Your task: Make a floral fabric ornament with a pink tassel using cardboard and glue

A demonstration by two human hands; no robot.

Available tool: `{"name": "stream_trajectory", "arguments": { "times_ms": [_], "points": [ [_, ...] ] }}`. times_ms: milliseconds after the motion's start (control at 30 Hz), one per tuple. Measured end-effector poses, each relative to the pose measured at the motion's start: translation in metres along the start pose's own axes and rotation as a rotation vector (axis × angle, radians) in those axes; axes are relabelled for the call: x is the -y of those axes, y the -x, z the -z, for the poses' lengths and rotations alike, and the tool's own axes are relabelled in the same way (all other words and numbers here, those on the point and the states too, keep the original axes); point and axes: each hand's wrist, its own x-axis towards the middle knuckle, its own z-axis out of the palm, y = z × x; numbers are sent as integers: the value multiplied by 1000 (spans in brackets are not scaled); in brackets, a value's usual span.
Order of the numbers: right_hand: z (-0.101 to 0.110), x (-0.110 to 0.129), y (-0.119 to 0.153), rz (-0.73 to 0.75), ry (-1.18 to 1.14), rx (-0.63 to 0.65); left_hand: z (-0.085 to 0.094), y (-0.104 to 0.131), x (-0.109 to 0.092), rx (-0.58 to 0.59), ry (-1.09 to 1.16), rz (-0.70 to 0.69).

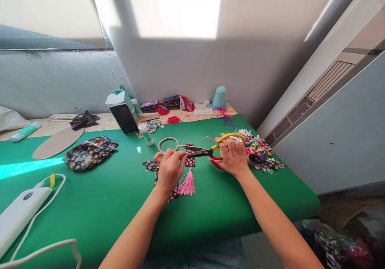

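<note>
My right hand [233, 156] grips a pair of scissors [206, 152] with yellow and red handles. Their dark blades point left and stand slightly apart. Close to the blade tips, my left hand [170, 170] is closed in a pinch; what lies between its fingertips is too small to make out. A pink tassel [187, 185] with a pale cord lies just right of that hand. Dark floral fabric pieces [150, 166] lie on the table around and partly under my left hand. Behind it is a roll of tape [167, 144].
A heap of colourful fabric scraps [264, 152] lies to the right. A glue stick [146, 134] and a phone [124, 118] stand behind my hands. Gathered floral fabric [90, 152], an oval board [57, 144] and a white power bank [24, 211] with cable lie left on the green mat [120, 225].
</note>
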Motion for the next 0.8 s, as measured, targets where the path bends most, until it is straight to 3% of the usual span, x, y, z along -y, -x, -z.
{"name": "stream_trajectory", "arguments": {
  "times_ms": [367,800],
  "points": [
    [1,1,0,4,9,-7,-1,-1,0,15,-66,-66],
    [4,4,-3,-6,14,-40,-2,0,-6,-118,-136,19]
  ]
}}
